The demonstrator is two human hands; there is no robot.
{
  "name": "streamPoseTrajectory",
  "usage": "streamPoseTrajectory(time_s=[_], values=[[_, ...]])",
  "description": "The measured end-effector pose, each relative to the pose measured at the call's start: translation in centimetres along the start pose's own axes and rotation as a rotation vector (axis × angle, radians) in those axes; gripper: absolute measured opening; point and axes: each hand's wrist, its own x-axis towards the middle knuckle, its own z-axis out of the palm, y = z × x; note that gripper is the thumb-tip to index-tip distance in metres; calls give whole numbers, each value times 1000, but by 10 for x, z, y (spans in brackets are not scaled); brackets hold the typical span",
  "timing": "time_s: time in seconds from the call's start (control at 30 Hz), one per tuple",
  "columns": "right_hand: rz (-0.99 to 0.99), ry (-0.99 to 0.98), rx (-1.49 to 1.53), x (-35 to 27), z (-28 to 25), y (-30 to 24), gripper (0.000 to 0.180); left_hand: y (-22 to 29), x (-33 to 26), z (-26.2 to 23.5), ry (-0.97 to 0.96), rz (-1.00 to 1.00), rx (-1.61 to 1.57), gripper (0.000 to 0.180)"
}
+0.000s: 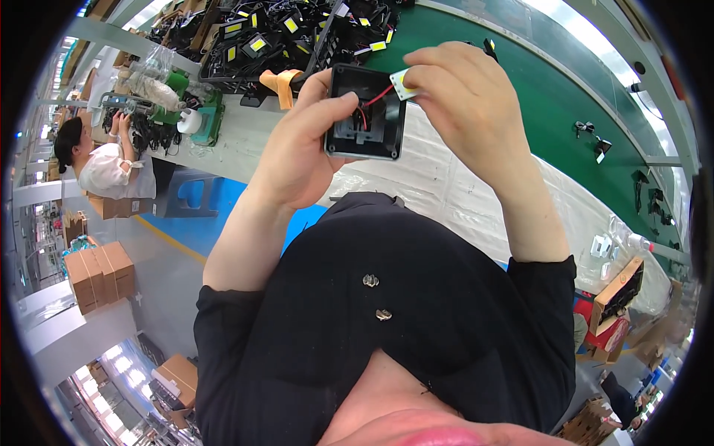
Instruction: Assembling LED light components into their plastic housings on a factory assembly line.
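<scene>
A black rectangular plastic housing (384, 139) with its inside facing me is gripped in my left hand (301, 145). The left thumb reaches over its side wall into the cavity. Red and black wires (364, 117) show inside it. From there a red wire runs up to a small white LED board (402, 85) with a yellow patch. My right hand (472, 104) pinches that board between thumb and fingers, just off the housing's upper right corner. The fingers partly cover the board.
Beyond my left hand, a black crate (223, 78) is heaped with cabled parts bearing yellow patches. An orange cloth strip (281, 88) hangs by it. Small black parts (602, 149) lie on the green bench (550, 97) at right. A co-worker (104, 167) sits at far left near cartons (100, 276).
</scene>
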Motion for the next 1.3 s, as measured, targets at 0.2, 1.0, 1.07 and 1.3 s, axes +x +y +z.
streamPoseTrajectory(time_s=[0.2, 1.0, 1.07, 1.3], values=[[-31, -204, 1, 4, -20, 3, 12, -2, 0, -1, -82, -21, 351, 43], [73, -208, -63, -6, -18, -1, 15, -11, 24, 13, 12, 361, 600, 50], [61, -247, -101, -3, -20, 0, 15, -10, 23, 12, 0, 341, 598, 51], [227, -377, 184, 7, -40, -13, 16, -12, 27, 5, 107, 471, 762, 49]])
